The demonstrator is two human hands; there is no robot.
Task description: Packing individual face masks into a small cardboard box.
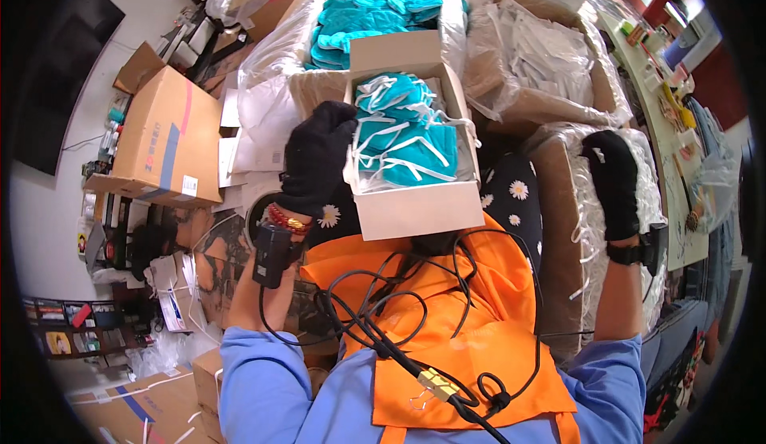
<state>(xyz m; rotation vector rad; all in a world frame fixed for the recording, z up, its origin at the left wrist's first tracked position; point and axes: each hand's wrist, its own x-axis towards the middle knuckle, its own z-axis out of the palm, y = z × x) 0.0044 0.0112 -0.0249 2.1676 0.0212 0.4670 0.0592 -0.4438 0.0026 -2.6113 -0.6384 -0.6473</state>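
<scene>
Steadying the white box [419, 213] of teal pieces [439, 158] just beyond the orange apron [479, 364] seems the current step, left hand [319, 157] fingers apparently closed on its left edge, right hand [613, 177] grip impossible to tell, the next move probably calling for a level box, while 2 lined cartons [550, 109] beyond hold teal pieces and pale packets [546, 49].
</scene>
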